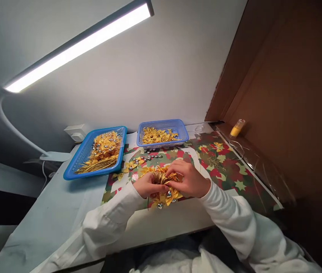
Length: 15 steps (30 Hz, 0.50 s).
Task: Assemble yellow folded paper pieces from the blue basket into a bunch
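Observation:
Both my hands meet over a bundle of gold cords (158, 177) with yellow ribbon bows (172, 195) and silver bells (160, 205) hanging from it. My left hand (146, 185) is closed around the bundle from the left, thumb pointing right. From the right, my right hand (188, 179) has its fingers bent onto the same cords, thumb and fingertips close together. Parts of the bundle are hidden beneath my fingers. Just behind, loose silver bells (152, 156) and a row of yellow bows (129, 166) lie on the patterned mat (220, 159).
A blue basket (77, 168) at left holds bows with bells and gold cords. A second, periwinkle basket (162, 123) behind contains yellow bows. The lit lamp (84, 45) hangs over the left side. Cord scraps (213, 161) and a small yellow bottle (237, 129) are at right, near a brown panel (286, 94).

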Each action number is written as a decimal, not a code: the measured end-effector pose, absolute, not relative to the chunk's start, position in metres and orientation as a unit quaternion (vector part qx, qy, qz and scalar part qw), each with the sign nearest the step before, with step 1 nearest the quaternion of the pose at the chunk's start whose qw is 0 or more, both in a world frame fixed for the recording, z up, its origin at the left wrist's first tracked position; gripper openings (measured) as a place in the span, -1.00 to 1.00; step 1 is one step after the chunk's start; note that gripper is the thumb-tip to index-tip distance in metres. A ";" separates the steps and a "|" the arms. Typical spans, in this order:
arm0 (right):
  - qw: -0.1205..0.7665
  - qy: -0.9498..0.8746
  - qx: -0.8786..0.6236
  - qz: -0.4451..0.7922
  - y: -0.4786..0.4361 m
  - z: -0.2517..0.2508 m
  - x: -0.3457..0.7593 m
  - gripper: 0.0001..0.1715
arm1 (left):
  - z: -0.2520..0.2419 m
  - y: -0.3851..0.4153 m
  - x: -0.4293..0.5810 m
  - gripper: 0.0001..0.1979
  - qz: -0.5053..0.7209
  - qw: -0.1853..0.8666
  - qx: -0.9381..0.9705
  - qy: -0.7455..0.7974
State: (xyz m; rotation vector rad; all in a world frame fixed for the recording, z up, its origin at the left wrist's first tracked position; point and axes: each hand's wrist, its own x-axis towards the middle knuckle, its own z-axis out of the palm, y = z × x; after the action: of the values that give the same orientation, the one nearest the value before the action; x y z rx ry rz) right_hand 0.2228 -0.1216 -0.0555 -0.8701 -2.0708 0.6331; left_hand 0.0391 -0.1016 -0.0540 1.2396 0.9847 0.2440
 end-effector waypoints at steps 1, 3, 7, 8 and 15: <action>0.403 -0.813 -0.346 0.240 -0.127 -0.057 0.223 -0.83 | -0.053 -0.105 0.040 -0.60 0.107 0.688 0.561 0.449; 0.421 -0.804 -0.357 0.223 -0.137 -0.062 0.223 -0.83 | -0.054 -0.112 0.042 -0.59 0.108 0.671 0.570 0.462; 0.451 -0.783 -0.377 0.203 -0.154 -0.073 0.221 -0.86 | -0.062 -0.123 0.045 -0.59 0.130 0.667 0.564 0.470; 0.458 -0.778 -0.379 0.203 -0.157 -0.075 0.221 -0.88 | -0.064 -0.126 0.045 -0.59 0.133 0.673 0.556 0.469; 0.550 -0.711 -0.397 0.185 -0.179 -0.076 0.228 -0.93 | -0.072 -0.133 0.036 -0.49 0.158 0.719 0.458 0.498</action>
State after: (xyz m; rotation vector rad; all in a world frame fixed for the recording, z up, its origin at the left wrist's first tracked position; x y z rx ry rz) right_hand 0.2284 -0.1794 -0.0762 -0.9392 -1.6840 0.4375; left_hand 0.0362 -0.1327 -0.0716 1.0122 1.1014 0.3498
